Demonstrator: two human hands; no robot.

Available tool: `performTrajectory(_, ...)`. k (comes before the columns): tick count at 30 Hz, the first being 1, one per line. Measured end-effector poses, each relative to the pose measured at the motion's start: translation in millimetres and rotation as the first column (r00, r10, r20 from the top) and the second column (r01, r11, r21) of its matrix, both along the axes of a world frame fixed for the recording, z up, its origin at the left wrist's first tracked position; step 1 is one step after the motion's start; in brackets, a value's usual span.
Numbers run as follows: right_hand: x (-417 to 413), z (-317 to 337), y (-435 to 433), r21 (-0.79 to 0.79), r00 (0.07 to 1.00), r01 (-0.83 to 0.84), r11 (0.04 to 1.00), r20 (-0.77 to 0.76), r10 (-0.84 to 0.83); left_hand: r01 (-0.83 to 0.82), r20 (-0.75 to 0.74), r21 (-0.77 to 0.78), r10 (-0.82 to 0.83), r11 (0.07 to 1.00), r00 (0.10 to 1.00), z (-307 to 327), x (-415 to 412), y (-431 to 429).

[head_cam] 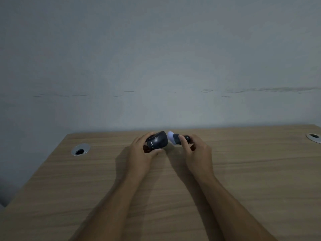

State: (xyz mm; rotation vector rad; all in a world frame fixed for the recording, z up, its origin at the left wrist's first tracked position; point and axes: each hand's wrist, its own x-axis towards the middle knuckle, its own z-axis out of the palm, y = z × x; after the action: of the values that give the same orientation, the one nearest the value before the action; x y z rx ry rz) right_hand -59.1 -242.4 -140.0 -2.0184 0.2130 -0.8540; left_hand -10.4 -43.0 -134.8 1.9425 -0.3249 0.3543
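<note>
Two grommets (pixel 80 149) flank mouse (pixel 157 140), white-tipped tool (pixel 175 137) (both held)

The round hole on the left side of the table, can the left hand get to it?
Probably yes. Only bare table lies between the left hand and the round hole, so the way looks free. But the hand grips a black gadget, so its fingers are busy.

Table (pixel 52 188) of light brown wood, grain running left to right, far edge close to a grey wall (pixel 156 66). Set into the top, two round holes with metal rings: left cable hole (pixel 80 149) in the far left part, right cable hole (pixel 314 137) at the far right corner.
</note>
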Motion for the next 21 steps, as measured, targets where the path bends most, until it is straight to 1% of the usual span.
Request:
performTrajectory(2,0,-1,-5,0.027,1.000,-0.005,1.000,-0.007,0.005,-0.032,-0.012,-0.030,0.032,0.999,0.999,2,-2,-1)
performTrajectory(5,0,1,-4,0.037,0.999,-0.010,0.999,0.044,0.009,-0.050,-0.018,-0.044,0.049,0.998,0.999,2,-4,-1)
performTrajectory(8,0,3,4,-0.001,0.997,-0.037,0.999,0.067,0.037,-0.044,0.029,0.027,0.044,0.999,0.999,3,-5,-3)
performTrajectory(10,-3,4,11,-0.040,0.990,-0.120,0.992,0.067,0.123,-0.050,0.050,0.103,0.045,0.993,0.998,5,-6,-5)
performTrajectory(12,-6,5,14,-0.069,0.966,-0.249,0.966,0.049,0.252,-0.068,0.055,0.158,0.060,0.985,0.997,6,-6,-6)
performTrajectory(13,-7,6,15,-0.080,0.952,-0.302,0.950,0.033,0.305,-0.070,0.067,0.166,0.060,0.984,0.996,7,-5,-5)
performTrajectory(15,-8,7,13,-0.103,0.934,-0.354,0.929,0.004,0.357,-0.060,0.095,0.165,0.045,0.984,0.995,8,-3,-1)
performTrajectory(17,-8,9,12,-0.109,0.939,-0.340,0.934,0.003,0.343,-0.047,0.102,0.188,0.028,0.981,0.994,11,-2,2)
performTrajectory(21,-6,16,16,-0.065,0.972,-0.205,0.977,0.103,0.211,-0.009,0.095,0.262,-0.016,0.965,0.995,17,-5,-1)
